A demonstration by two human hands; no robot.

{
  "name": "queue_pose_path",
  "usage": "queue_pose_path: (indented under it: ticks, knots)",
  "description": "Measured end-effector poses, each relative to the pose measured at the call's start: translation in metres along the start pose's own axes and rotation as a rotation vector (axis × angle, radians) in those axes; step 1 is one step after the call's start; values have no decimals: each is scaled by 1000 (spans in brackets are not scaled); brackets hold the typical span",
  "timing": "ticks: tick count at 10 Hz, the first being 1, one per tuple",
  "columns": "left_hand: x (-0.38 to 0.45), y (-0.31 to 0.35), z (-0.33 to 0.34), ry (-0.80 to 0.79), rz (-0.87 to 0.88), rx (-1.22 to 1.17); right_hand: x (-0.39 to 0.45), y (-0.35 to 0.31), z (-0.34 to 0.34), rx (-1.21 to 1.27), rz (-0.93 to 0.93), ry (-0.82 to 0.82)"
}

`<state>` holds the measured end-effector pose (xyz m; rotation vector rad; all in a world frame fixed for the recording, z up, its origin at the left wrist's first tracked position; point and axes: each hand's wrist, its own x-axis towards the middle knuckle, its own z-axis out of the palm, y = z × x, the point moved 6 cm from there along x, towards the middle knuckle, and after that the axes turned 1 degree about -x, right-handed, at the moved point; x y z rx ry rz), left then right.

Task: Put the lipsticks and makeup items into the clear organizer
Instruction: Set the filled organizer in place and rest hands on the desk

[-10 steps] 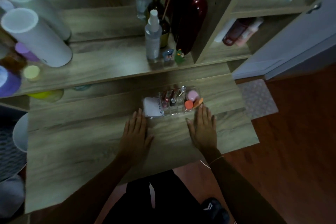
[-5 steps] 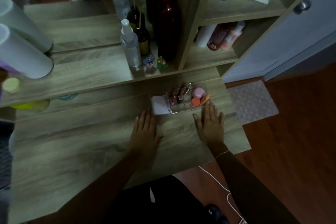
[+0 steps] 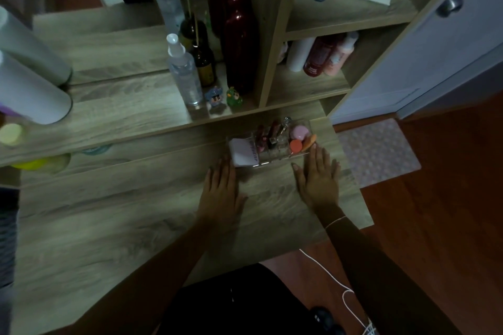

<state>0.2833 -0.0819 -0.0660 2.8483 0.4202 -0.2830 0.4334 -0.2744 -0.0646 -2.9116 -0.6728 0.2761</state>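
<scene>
Both hands lie flat on the wooden table [image 3: 109, 226], palms down, with the fingers spread out and nothing held in them. The left hand [image 3: 221, 193] rests just near of the left end of the organizer [image 3: 275, 156], and its fingertips [image 3: 226, 162] come right up to the white box [image 3: 242, 153] there; I cannot tell if they touch it. The right hand [image 3: 318, 182] rests near the right end, and its fingertips [image 3: 315, 148] reach the clear wall beside the orange sponge [image 3: 309, 141]. The organizer sits on the far right part of the table, close to the raised shelf [image 3: 122, 117]. Inside it, the white box fills the left end. In the middle, a few lipsticks [image 3: 268, 134] stand in small slots, and a shiny silver-topped thing [image 3: 285, 122] pokes up at the far side. At the right end are a round pink item [image 3: 299, 132], a round orange-red item [image 3: 296, 145] and the orange sponge. On the shelf behind stand a clear spray bottle [image 3: 183, 73], a brown bottle [image 3: 204, 62], a tall dark red bottle [image 3: 239, 49] and two tiny toy figures [image 3: 224, 98]. To the left, a big white tube [image 3: 30, 95] lies on the shelf. On the right side, more bottles [image 3: 324, 54] sit in a cubby, next to a white door [image 3: 435, 49].
</scene>
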Motion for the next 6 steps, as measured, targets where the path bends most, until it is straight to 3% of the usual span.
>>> queue_pose_path:
  ticks: [6]
  knots:
    - [-8,9,0,-15,-76,-146,-16,5,3,194,86,-2]
